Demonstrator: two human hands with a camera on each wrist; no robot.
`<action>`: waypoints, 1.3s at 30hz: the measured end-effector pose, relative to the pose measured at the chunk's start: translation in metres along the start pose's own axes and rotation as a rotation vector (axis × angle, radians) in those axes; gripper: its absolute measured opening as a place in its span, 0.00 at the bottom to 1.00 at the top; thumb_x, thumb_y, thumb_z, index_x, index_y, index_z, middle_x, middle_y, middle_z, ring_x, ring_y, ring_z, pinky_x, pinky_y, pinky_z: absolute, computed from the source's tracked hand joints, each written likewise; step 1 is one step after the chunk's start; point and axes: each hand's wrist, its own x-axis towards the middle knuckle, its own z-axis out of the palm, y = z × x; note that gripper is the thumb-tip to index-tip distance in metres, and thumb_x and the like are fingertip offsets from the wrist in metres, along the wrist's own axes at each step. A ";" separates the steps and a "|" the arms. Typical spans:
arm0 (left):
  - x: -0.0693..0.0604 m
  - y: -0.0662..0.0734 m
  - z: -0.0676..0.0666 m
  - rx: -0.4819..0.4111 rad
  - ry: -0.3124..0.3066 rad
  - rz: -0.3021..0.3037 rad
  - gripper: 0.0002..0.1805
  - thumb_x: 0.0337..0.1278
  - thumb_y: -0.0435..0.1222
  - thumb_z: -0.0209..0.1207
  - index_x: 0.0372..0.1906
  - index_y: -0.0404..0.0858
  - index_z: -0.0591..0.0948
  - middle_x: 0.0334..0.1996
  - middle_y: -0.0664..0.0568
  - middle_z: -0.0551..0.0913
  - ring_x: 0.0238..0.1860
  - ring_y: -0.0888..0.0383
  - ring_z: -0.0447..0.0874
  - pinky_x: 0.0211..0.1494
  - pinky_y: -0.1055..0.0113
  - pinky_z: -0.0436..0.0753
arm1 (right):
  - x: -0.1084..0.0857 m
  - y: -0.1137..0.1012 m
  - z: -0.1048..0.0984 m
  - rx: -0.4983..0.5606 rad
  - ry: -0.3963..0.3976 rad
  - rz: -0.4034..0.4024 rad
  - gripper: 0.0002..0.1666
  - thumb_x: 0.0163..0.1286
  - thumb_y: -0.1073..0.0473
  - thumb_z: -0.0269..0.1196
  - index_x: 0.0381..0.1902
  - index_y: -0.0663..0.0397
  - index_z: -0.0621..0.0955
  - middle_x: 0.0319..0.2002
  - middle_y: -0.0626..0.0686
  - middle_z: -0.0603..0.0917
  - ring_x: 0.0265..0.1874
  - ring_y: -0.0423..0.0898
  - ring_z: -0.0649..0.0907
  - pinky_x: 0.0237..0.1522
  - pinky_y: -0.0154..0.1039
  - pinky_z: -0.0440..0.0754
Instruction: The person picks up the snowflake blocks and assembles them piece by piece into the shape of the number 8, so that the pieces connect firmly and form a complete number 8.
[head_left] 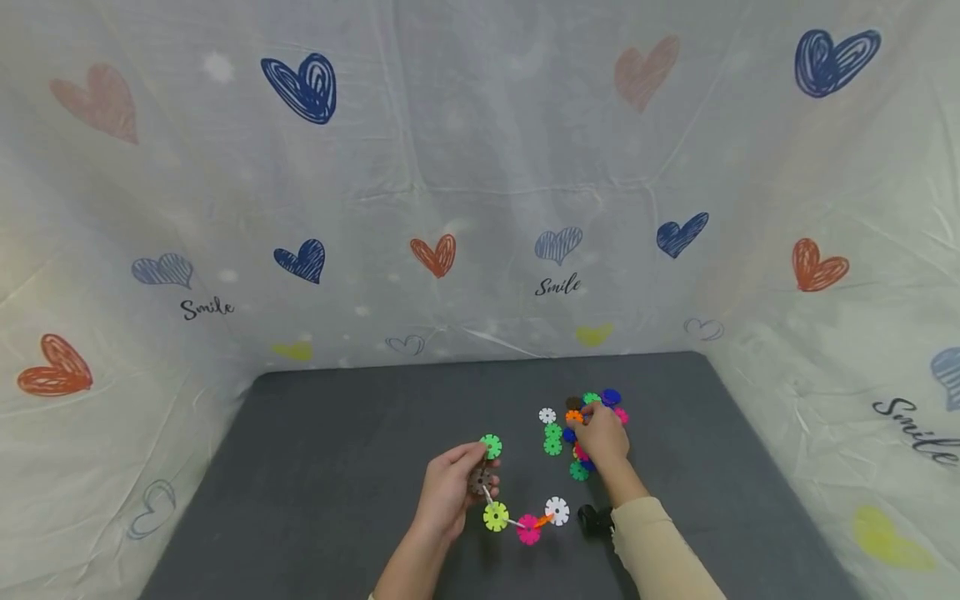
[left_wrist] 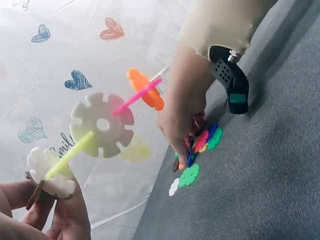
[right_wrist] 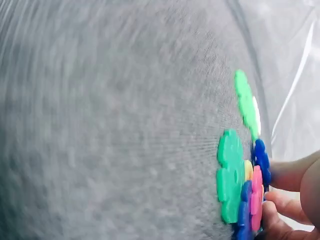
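In the head view my left hand [head_left: 444, 490] holds a chain of notched plastic snowflake discs near its upper end. A green disc [head_left: 491, 447] and a brown disc [head_left: 481, 480] lie by the fingers. Below hang a yellow-green disc [head_left: 496, 517], a pink disc [head_left: 528, 530] and a white disc [head_left: 557, 511], joined by edge-on discs. My right hand [head_left: 606, 435] reaches down into a pile of loose discs, its fingertips at an orange disc [head_left: 574, 416]. Whether they pinch it is hidden. In the right wrist view, fingers [right_wrist: 282, 205] show behind a green disc [right_wrist: 230, 177].
Left of the pile lie a white disc [head_left: 547, 415] and a green disc [head_left: 552, 446]. A dark blue disc [head_left: 612, 397] sits at its far side. A black device [head_left: 594, 521] is at the right wrist. The grey tabletop [head_left: 337, 450] ends at a heart-printed sheet [head_left: 480, 167].
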 end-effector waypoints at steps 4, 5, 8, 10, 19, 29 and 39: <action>-0.002 0.003 0.002 0.007 0.000 0.017 0.22 0.70 0.44 0.60 0.54 0.28 0.81 0.35 0.46 0.87 0.26 0.60 0.85 0.32 0.64 0.87 | 0.003 0.001 -0.002 0.017 -0.028 -0.005 0.24 0.63 0.49 0.72 0.50 0.57 0.82 0.47 0.60 0.85 0.40 0.57 0.84 0.40 0.57 0.82; -0.002 0.003 0.003 0.008 0.001 0.015 0.22 0.70 0.44 0.60 0.54 0.28 0.82 0.35 0.46 0.87 0.26 0.60 0.85 0.32 0.64 0.87 | 0.004 0.001 -0.002 0.025 -0.038 -0.006 0.23 0.63 0.50 0.72 0.49 0.58 0.82 0.46 0.60 0.85 0.39 0.56 0.84 0.40 0.56 0.82; -0.002 0.003 0.004 0.001 -0.001 0.009 0.22 0.70 0.44 0.60 0.54 0.28 0.82 0.36 0.46 0.88 0.26 0.60 0.86 0.32 0.64 0.87 | 0.004 0.002 -0.005 0.078 -0.062 -0.011 0.19 0.62 0.53 0.73 0.42 0.59 0.81 0.40 0.59 0.85 0.35 0.54 0.83 0.38 0.52 0.81; -0.002 0.003 0.004 0.000 0.000 0.006 0.22 0.70 0.44 0.60 0.54 0.29 0.82 0.37 0.45 0.88 0.26 0.60 0.86 0.32 0.64 0.87 | 0.002 0.001 -0.008 0.128 -0.063 -0.025 0.16 0.62 0.55 0.73 0.40 0.59 0.82 0.36 0.57 0.84 0.31 0.52 0.82 0.35 0.48 0.79; 0.003 -0.006 0.004 0.081 0.066 0.051 0.18 0.69 0.43 0.62 0.47 0.30 0.85 0.37 0.40 0.88 0.23 0.60 0.85 0.32 0.63 0.88 | -0.066 -0.038 -0.028 0.436 -0.058 -0.362 0.08 0.62 0.52 0.74 0.38 0.47 0.90 0.35 0.48 0.90 0.27 0.45 0.82 0.28 0.36 0.79; 0.003 -0.004 0.007 0.145 0.052 0.117 0.19 0.68 0.44 0.62 0.46 0.31 0.86 0.35 0.42 0.88 0.22 0.60 0.84 0.30 0.64 0.87 | -0.111 -0.066 -0.032 0.491 0.029 -0.639 0.04 0.59 0.57 0.74 0.33 0.40 0.91 0.32 0.38 0.90 0.25 0.36 0.82 0.26 0.34 0.80; 0.004 -0.004 0.007 0.099 0.015 0.092 0.19 0.70 0.43 0.61 0.46 0.28 0.85 0.32 0.45 0.86 0.21 0.61 0.82 0.28 0.66 0.86 | -0.107 -0.060 -0.028 0.449 0.073 -0.794 0.06 0.57 0.60 0.75 0.34 0.45 0.91 0.32 0.41 0.90 0.27 0.32 0.83 0.27 0.33 0.78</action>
